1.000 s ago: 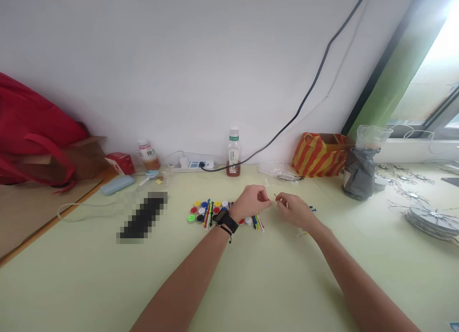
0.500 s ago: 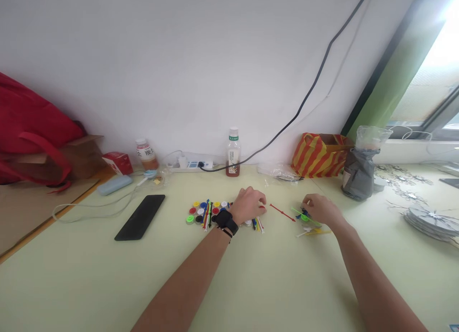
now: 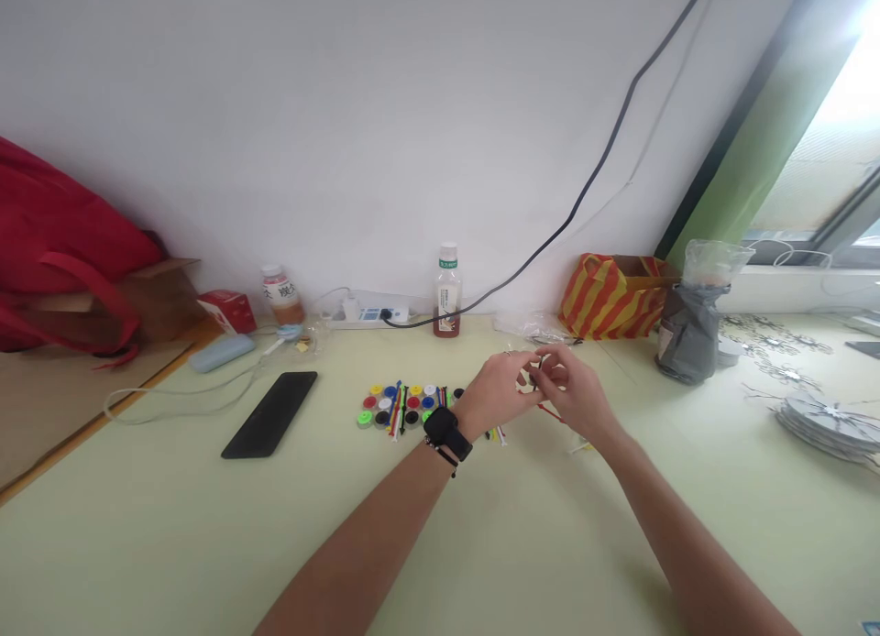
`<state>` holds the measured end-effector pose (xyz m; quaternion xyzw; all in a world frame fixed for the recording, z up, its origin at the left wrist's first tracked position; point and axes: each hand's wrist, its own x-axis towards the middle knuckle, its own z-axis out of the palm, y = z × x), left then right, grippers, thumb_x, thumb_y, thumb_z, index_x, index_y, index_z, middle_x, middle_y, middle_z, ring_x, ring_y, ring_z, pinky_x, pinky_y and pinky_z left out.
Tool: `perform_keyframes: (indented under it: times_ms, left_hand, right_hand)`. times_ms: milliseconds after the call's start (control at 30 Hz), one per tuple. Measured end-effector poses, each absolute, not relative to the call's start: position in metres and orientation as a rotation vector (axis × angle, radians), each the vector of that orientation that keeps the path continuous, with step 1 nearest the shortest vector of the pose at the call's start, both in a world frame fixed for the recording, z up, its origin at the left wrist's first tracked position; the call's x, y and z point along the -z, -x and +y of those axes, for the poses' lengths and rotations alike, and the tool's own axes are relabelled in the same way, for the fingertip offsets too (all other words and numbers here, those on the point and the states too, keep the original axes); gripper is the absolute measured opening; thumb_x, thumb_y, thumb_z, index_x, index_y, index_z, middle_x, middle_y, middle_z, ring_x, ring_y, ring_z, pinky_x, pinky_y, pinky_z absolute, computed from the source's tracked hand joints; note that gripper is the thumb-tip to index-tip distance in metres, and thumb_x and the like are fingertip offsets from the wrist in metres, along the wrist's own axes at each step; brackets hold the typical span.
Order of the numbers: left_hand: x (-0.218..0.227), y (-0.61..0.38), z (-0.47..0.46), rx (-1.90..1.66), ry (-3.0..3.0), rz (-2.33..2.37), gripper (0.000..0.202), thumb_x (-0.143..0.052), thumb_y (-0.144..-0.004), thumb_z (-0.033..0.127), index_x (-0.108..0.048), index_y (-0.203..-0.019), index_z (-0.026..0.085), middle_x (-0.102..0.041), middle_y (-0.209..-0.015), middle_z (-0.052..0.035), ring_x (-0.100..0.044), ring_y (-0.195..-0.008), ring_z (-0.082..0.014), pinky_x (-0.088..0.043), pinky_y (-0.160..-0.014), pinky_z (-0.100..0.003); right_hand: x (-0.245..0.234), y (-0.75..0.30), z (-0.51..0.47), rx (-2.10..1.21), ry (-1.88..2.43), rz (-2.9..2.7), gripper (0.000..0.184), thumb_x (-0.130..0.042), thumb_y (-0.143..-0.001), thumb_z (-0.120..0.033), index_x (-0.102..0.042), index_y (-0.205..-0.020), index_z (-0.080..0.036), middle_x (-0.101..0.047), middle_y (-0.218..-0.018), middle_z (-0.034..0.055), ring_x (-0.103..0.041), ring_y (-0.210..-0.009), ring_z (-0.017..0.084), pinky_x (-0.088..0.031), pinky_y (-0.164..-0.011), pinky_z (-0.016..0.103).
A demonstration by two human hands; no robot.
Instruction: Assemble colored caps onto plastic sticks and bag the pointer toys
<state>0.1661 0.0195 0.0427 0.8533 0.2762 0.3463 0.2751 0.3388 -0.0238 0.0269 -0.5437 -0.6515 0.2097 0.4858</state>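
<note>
Both hands raised, fingertips meeting over the table.
Left hand (image 3: 499, 393) & right hand (image 3: 572, 393) are each pinched narrow on a small piece (image 3: 537, 372) btwn their fingertips, too tiny to ID. It's held above the table (image 3: 481, 544), right of the coloured caps (image 3: 399, 407); a red stick (image 3: 552, 412) lies just under the hands.

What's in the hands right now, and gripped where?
The left hand and right hand pinch a small part between fingertips; it is too small to tell where.

Tiny piece (image 3: 535, 377), too small
</note>
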Motion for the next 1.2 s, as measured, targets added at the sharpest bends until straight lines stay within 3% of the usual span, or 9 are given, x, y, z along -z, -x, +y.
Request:
perform_keyframes:
  times_ms: [167,367,467,633,800,933,1033,1200]
  left_hand:
    - [-0.042,-0.162,0.025,-0.948,-2.221,0.747,0.011,-0.067,-0.084,0.019,-0.072,-0.094,0.017,-0.075,-0.090,-0.0064,-0.070,-0.075,-0.0179,-0.056,-0.071,-0.028]
    - [-0.046,-0.154,0.030,-0.941,-2.047,0.651,0.017,-0.069,-0.086,0.023,-0.072,-0.101,0.016,-0.076,-0.099,-0.0077,-0.074,-0.081,-0.0180,-0.061,-0.077,-0.028]
    - [-0.048,-0.153,0.029,-0.936,-2.109,0.642,0.020,-0.070,-0.085,0.022,-0.075,-0.103,0.016,-0.076,-0.105,-0.0089,-0.074,-0.083,-0.0184,-0.061,-0.080,-0.029]
    - [-0.050,-0.150,0.031,-0.896,-2.188,0.638,0.028,-0.068,-0.082,0.018,-0.077,-0.109,0.018,-0.077,-0.105,-0.0075,-0.073,-0.085,-0.0191,-0.060,-0.078,-0.028]
    - [-0.050,-0.150,0.030,-0.872,-2.216,0.599,0.018,-0.067,-0.080,0.017,-0.074,-0.096,0.017,-0.076,-0.098,-0.0060,-0.071,-0.082,-0.0178,-0.057,-0.078,-0.028]
    - [-0.044,-0.154,0.025,-0.859,-2.244,0.635,0.010,-0.067,-0.076,0.017,-0.066,-0.086,0.019,-0.070,-0.079,-0.0004,-0.065,-0.071,-0.0159,-0.051,-0.065,-0.025]
    - [-0.035,-0.159,0.021,-0.795,-2.319,0.702,0.007,-0.068,-0.075,0.019,-0.061,-0.076,0.020,-0.067,-0.073,0.0001,-0.062,-0.068,-0.0171,-0.046,-0.062,-0.027]
    - [-0.017,-0.165,0.019,-0.690,-2.510,0.705,0.015,-0.068,-0.078,0.015,-0.071,-0.089,0.024,-0.075,-0.089,-0.0037,-0.067,-0.090,-0.0256,-0.049,-0.082,-0.035]
  right_hand:
    - [-0.027,-0.330,-0.027,-0.670,1.235,-1.442,0.045,-0.068,-0.087,-0.057,-0.054,-0.117,-0.027,-0.064,-0.092,0.0035,-0.067,-0.079,0.023,-0.056,-0.067,0.036]
    - [-0.028,-0.342,-0.024,-1.022,1.214,-1.425,0.033,-0.067,-0.087,-0.047,-0.067,-0.108,-0.022,-0.063,-0.077,0.0010,-0.057,-0.070,0.017,-0.051,-0.071,0.034]
    - [-0.027,-0.344,-0.024,-1.115,1.154,-1.394,0.031,-0.065,-0.088,-0.047,-0.070,-0.104,-0.021,-0.066,-0.080,0.0024,-0.057,-0.071,0.017,-0.049,-0.072,0.034]
    - [-0.025,-0.344,-0.023,-1.134,1.180,-1.380,0.032,-0.070,-0.081,-0.039,-0.068,-0.106,-0.020,-0.066,-0.072,0.0003,-0.057,-0.069,0.018,-0.047,-0.070,0.033]
    - [-0.029,-0.342,-0.025,-1.211,1.176,-1.397,0.017,-0.065,-0.078,-0.032,-0.059,-0.090,-0.021,-0.062,-0.068,-0.0010,-0.053,-0.066,0.016,-0.042,-0.063,0.030]
    - [-0.025,-0.345,-0.023,-0.993,1.355,-1.447,0.014,-0.053,-0.084,-0.034,-0.058,-0.091,-0.023,-0.046,-0.061,-0.0057,-0.042,-0.057,0.015,-0.034,-0.055,0.027]
    - [-0.011,-0.353,-0.018,-0.676,1.551,-1.586,0.021,-0.051,-0.086,-0.033,-0.060,-0.102,-0.024,-0.045,-0.060,-0.0058,-0.044,-0.058,0.017,-0.034,-0.056,0.028]
    - [0.014,-0.361,-0.010,-0.418,1.773,-1.825,0.038,-0.054,-0.087,-0.028,-0.058,-0.124,-0.024,-0.062,-0.073,-0.0002,-0.058,-0.070,0.022,-0.038,-0.061,0.030]
